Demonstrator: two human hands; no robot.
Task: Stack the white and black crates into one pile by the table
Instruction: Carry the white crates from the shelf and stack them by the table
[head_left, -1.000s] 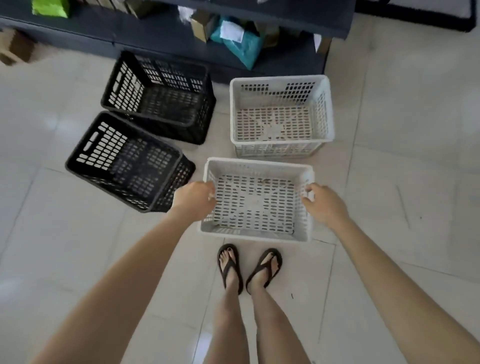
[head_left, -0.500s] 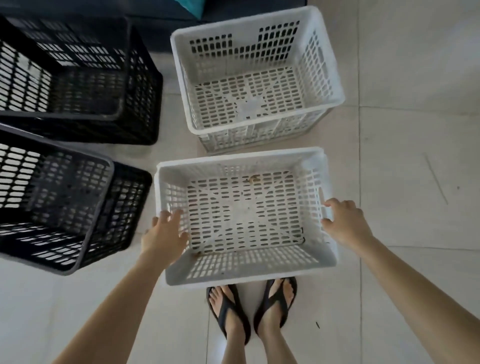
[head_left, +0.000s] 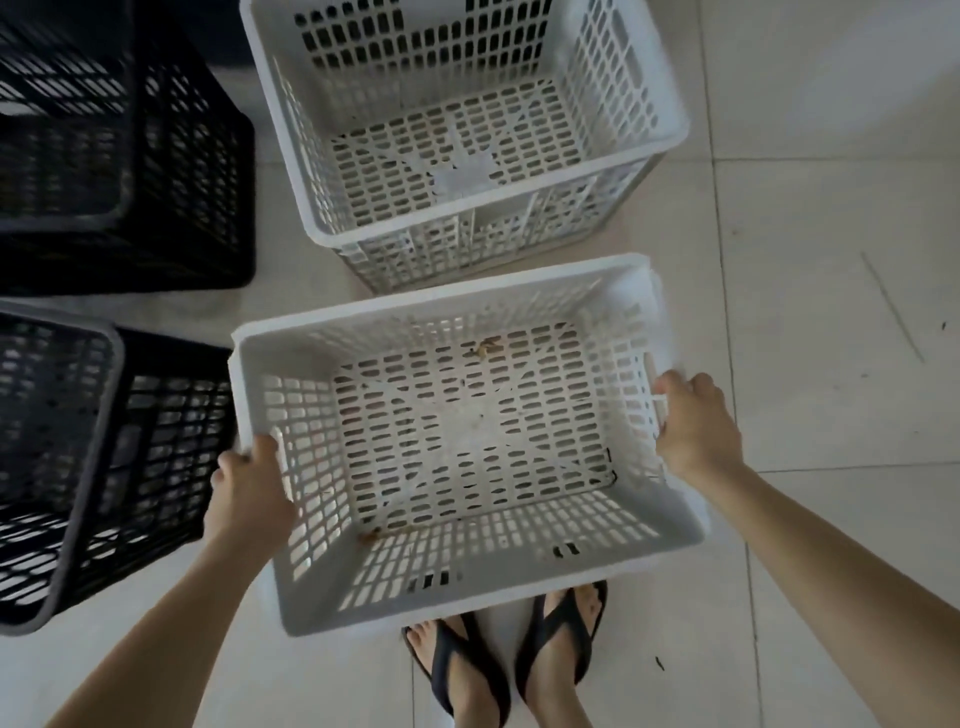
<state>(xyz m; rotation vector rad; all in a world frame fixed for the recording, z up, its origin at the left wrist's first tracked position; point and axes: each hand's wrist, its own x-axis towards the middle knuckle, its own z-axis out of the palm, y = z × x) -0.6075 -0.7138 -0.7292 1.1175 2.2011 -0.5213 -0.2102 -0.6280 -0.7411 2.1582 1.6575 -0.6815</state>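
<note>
Head view: left hand (head_left: 249, 493), right hand (head_left: 696, 426) both curling round white crate (head_left: 441, 613) sides; am judging nothing stacked yet.

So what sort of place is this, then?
Likely an indoor storeroom or utility area, though that's a guess: pale tiled floor, a held white crate, a second white crate and two black crates nearby, and the person wears flip-flops.

Both arms outstretched; left hand (head_left: 249, 493) gripping white crate (head_left: 467, 426) wall, right hand (head_left: 696, 426) gripping opposite wall
</note>
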